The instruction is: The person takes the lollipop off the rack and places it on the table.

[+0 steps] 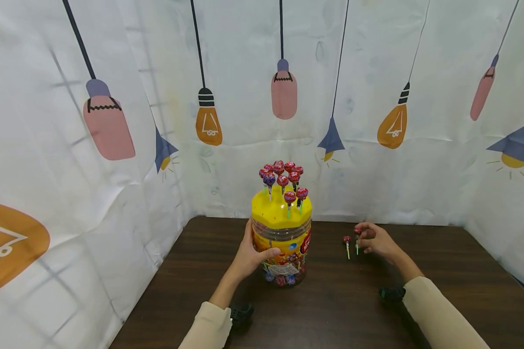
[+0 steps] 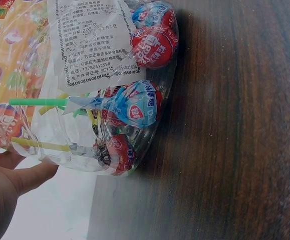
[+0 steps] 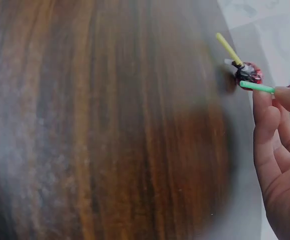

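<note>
A clear plastic candy jar (image 1: pixel 284 247) with a yellow lid (image 1: pixel 275 215) stands on the table, lollipops (image 1: pixel 282 180) sticking up from the lid by their sticks. My left hand (image 1: pixel 250 254) grips the jar's left side, its thumb across the front label. More wrapped lollipops (image 2: pixel 137 105) lie inside, seen through the wall in the left wrist view. To the right, my right hand (image 1: pixel 377 241) pinches a red-wrapped lollipop (image 1: pixel 357 232) by its green stick (image 3: pixel 257 87). Just left of those fingers, another red lollipop (image 1: pixel 347 240) with a yellow stick (image 3: pixel 229 48) lies on the table.
The dark wooden table (image 1: pixel 327 310) reaches back to a white curtain (image 1: pixel 244 184) printed with lamps and bulbs. This curtain also hangs along the left and right sides. Dark straps (image 1: pixel 241 312) sit at both wrists.
</note>
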Motion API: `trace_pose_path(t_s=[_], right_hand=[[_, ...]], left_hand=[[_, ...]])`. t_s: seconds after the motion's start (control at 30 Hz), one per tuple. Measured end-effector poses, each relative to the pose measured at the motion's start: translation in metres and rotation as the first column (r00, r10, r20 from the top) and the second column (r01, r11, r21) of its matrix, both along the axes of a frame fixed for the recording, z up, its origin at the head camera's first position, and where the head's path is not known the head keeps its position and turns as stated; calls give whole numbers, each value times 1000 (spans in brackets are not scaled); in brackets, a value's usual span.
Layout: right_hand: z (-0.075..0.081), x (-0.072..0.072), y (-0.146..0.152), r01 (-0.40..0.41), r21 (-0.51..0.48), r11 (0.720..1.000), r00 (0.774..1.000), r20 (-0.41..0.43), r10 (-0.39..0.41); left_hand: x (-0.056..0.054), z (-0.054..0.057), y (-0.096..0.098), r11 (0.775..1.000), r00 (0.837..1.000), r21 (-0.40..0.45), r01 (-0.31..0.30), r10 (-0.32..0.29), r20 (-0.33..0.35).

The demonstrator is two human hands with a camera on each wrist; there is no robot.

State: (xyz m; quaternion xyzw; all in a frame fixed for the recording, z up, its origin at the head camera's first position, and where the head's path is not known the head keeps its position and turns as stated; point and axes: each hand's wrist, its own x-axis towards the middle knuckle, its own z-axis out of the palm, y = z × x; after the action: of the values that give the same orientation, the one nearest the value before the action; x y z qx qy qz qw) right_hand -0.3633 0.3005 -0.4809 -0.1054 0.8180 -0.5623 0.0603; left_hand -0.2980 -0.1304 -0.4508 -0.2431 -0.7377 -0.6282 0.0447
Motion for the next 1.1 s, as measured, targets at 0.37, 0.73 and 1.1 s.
trace_pose_path(t_s=[0.37,0.73,1.1], right_hand=[[-3,-1,-3,-10,33,999,1000,10,10],[-3,-2,-3,-9,162,987,988,-150,34],[-3,-1,-5,3,248,969,994,-108,24]], left_hand=[[0,-1,0,1000,1000,2,1,-1,1],[0,-1,0,1000,1000,-3,-7,7,-1],[0,0,1,999,1000,31,14,-14,-3]])
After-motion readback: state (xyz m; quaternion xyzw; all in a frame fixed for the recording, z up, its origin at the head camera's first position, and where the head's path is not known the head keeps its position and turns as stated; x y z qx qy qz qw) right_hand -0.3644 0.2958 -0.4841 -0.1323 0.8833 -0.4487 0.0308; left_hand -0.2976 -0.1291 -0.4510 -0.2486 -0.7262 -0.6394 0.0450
